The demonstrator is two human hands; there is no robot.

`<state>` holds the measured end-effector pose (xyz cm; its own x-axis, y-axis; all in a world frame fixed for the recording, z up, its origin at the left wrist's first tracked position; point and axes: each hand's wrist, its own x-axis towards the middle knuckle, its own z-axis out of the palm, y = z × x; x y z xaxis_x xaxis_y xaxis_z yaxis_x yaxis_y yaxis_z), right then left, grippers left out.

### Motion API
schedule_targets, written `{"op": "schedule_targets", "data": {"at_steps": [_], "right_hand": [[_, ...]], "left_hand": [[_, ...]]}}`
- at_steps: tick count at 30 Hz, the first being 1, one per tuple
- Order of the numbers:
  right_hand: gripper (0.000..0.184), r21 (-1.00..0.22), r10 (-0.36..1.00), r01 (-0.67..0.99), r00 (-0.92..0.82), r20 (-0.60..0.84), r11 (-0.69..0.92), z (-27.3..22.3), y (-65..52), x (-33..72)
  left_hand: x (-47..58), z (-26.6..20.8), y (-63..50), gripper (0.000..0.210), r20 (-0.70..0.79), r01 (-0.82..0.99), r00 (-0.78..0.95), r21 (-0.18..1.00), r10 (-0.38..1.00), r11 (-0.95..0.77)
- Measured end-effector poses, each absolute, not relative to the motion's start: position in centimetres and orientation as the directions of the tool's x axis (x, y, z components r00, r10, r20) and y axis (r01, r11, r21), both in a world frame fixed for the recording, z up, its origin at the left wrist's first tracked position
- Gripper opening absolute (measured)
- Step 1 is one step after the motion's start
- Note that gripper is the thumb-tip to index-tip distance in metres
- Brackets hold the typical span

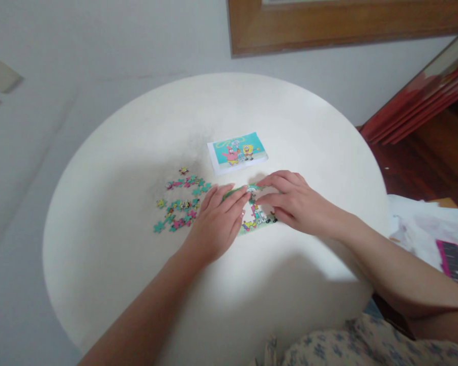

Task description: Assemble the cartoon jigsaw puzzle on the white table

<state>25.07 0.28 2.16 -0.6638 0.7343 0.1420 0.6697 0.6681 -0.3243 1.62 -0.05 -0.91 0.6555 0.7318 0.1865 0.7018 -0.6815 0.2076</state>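
Note:
A partly assembled jigsaw puzzle (260, 214) lies flat on the table, with bare gaps in its middle. My left hand (220, 218) rests over its left part, fingers stretched out and palm down, covering much of that side. From the right, my right hand (299, 201) reaches over the puzzle with fingers bent and apart, their tips touching it near the upper middle. Whether a small piece sits under those fingertips is hidden. Loose puzzle pieces (179, 207) in teal, pink and yellow lie scattered left of my left hand.
Behind the puzzle lies a printed cartoon picture card (236, 151) with a teal background. Everything stands on a round white table (110, 168) against a pale wall. Right of the table are white papers (416, 229) and a pink-edged dark object (453, 262).

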Motion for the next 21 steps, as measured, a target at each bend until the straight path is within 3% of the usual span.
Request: {"op": "schedule_targets", "data": {"at_steps": [7,15,21], "right_hand": [[0.032,-0.275,0.73,0.683,-0.67,0.134,0.677,2.1,-0.1,24.7],[0.034,-0.303,0.728,0.667,-0.662,0.179,0.681,1.7,0.2,25.0],[0.035,-0.381,0.751,0.647,-0.553,0.362,0.66,1.3,0.6,25.2]], "left_hand": [[1.7,-1.0,0.3,0.041,0.224,0.679,0.642,0.279,0.733,-0.679],[1.4,-0.4,0.5,0.037,0.288,0.626,0.598,0.414,0.747,-0.661],[-3.5,1.4,2.0,0.029,0.406,0.736,0.421,0.37,0.811,-0.567]]}}
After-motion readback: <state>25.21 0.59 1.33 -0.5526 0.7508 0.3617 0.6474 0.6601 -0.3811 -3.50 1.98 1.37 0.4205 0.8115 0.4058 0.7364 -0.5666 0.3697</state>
